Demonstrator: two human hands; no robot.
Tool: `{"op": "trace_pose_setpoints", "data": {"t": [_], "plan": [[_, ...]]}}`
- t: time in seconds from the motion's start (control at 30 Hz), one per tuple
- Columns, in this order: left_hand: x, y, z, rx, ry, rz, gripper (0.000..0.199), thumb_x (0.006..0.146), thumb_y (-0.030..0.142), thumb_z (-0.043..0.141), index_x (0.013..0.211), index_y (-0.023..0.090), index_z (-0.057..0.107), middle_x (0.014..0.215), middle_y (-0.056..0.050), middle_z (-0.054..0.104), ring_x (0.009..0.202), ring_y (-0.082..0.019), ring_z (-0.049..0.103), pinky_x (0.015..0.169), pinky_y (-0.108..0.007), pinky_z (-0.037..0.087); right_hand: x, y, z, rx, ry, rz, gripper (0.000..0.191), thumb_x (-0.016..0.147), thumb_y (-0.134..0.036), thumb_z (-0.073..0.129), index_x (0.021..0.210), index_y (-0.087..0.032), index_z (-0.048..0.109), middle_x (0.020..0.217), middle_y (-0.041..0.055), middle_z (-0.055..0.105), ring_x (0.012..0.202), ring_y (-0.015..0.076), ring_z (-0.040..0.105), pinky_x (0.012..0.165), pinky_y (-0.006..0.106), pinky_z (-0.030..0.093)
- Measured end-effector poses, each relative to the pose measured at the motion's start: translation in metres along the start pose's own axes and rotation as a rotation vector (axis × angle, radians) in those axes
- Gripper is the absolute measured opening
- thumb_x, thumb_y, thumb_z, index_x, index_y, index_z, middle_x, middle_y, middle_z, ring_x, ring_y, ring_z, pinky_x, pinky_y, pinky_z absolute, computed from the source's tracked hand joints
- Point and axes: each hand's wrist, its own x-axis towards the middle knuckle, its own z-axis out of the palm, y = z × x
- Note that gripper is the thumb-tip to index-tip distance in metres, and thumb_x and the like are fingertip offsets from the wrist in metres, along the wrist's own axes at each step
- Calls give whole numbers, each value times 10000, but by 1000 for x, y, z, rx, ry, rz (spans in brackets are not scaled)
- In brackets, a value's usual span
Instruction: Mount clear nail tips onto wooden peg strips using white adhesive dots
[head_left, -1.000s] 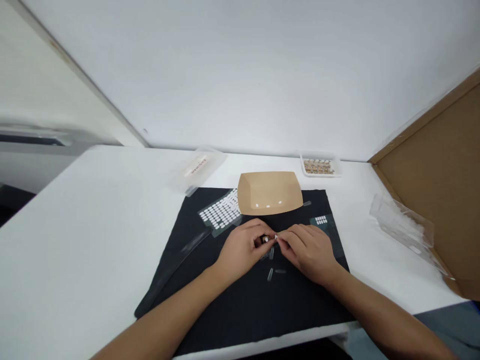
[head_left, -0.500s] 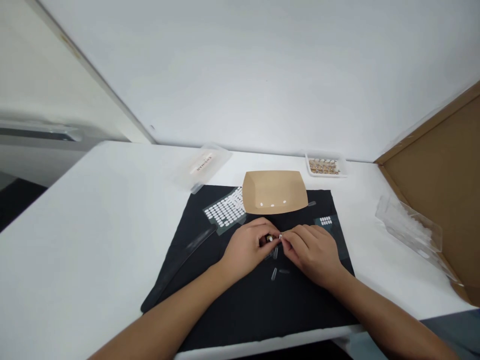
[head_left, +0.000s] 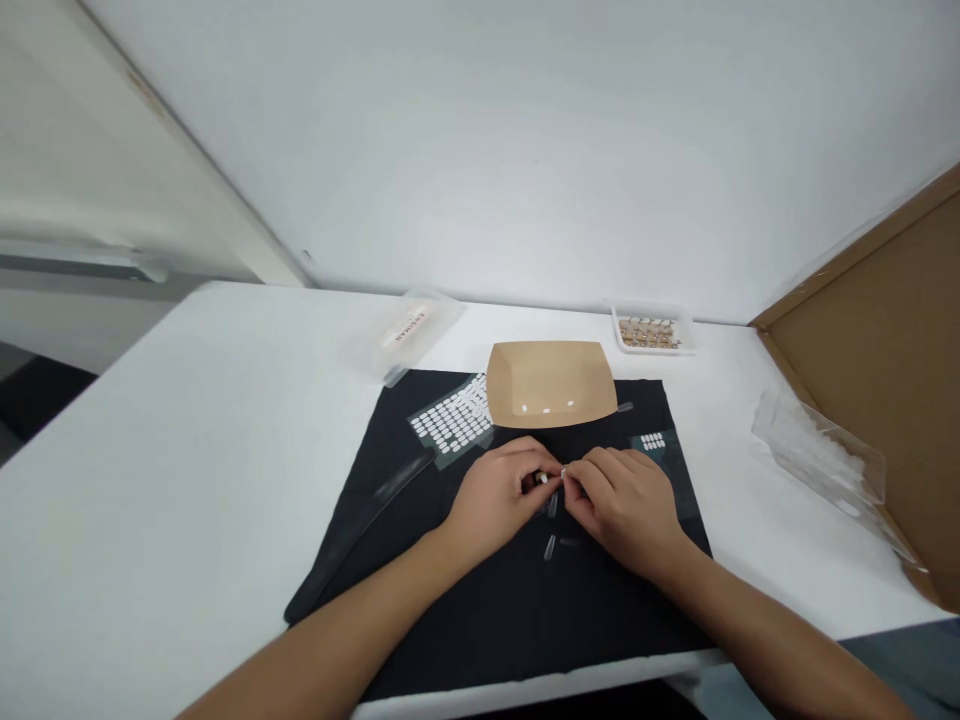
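My left hand (head_left: 499, 492) and my right hand (head_left: 626, 505) meet fingertip to fingertip over a black cloth (head_left: 480, 620). A tiny white piece (head_left: 563, 473) is pinched between them, too small to make out. Just under the left fingers shows another small white-and-gold piece (head_left: 542, 478). Clear nail-shaped tips (head_left: 550, 547) lie on the cloth below the hands. Beyond the hands stands a brown paper tray (head_left: 555, 370) with three white ovals inside. Left of it is a sheet of white oval stickers (head_left: 452, 420); a smaller sticker sheet (head_left: 652, 441) lies to the right.
A frosted lid (head_left: 412, 330) with red lettering lies at the back left. At the back right sits a white box (head_left: 651, 330) of small gold-coloured pieces. A clear container (head_left: 821, 455) rests by the cardboard (head_left: 877, 370) at right. A black strip (head_left: 360, 535) crosses the cloth's left side.
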Motion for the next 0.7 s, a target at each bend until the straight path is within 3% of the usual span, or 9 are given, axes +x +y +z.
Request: {"op": "trace_pose_setpoints", "data": {"t": [0.7], "plan": [[-1, 1, 2, 42, 14, -27, 127, 933, 146, 714, 909, 215, 817, 910, -18, 729, 700, -120, 655, 643, -239, 504, 2, -1, 1, -12, 18, -3, 212, 997, -165, 618, 791, -211, 643, 719, 1, 628, 685, 173, 533, 679, 369, 323]]}}
